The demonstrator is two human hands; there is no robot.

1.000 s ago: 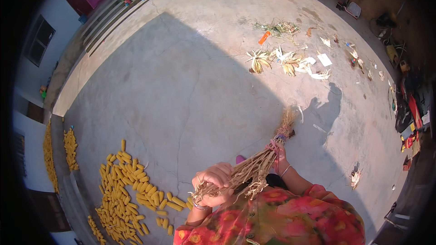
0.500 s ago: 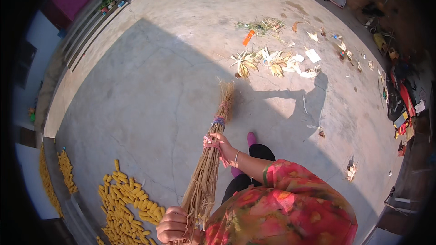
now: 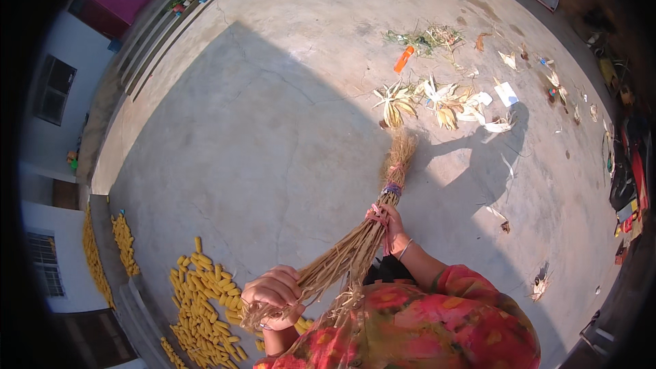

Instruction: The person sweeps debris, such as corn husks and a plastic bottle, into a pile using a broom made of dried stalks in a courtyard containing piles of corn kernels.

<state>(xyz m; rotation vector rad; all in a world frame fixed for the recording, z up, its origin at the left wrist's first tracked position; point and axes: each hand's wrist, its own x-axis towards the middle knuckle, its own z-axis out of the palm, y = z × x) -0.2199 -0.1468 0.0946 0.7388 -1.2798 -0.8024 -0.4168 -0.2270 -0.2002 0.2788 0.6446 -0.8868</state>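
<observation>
A broom [image 3: 345,251] of dry brown stalks slants across in front of me, bound with pink and bluish ties. My left hand [image 3: 272,295] is closed round its near, ragged end. Farther along, by the pink tie, my right hand [image 3: 392,229] wraps round the stalks. The bushy head of the broom [image 3: 400,145] points away over the concrete, close to a heap of pale corn husks [image 3: 396,104]. Whether its tip touches the ground I cannot tell.
Yellow corn cobs [image 3: 205,307] lie piled at the near left. Beyond the husks lie an orange object [image 3: 404,59], green-straw litter [image 3: 437,37] and a white sheet [image 3: 506,93]. Steps [image 3: 164,44] run along the left wall. Assorted clutter [image 3: 625,184] lines the right edge.
The broom has swung its head to the right, and both hands have moved right with it. My left hand has also risen slightly. The whole view has shifted.
</observation>
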